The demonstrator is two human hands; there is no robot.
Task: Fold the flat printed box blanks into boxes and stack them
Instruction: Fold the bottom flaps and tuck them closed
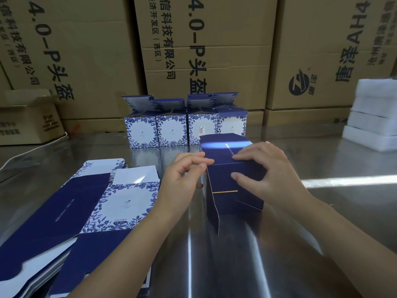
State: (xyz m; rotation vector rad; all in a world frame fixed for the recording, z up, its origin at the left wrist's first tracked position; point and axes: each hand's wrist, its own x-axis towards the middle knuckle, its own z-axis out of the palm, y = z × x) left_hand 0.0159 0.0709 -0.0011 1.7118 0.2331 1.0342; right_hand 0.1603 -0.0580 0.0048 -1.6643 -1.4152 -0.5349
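Note:
A dark blue box (227, 181) lies on its side in the middle of the steel table, its near end flaps hanging loose. My right hand (266, 168) grips it, fingers over the top edge and thumb on the near face. My left hand (184, 173) pinches the box's left edge at the top corner. A pile of flat blue-and-white floral box blanks (90, 211) lies at the left. Several folded boxes (184, 125) stand in a row behind, top flaps up.
The steel table (322, 211) is shiny and reflective. Large brown cartons (206, 50) wall off the back. A small open carton (28, 119) sits at far left, with a white cable beside it. White foam blocks (373, 117) are stacked at far right.

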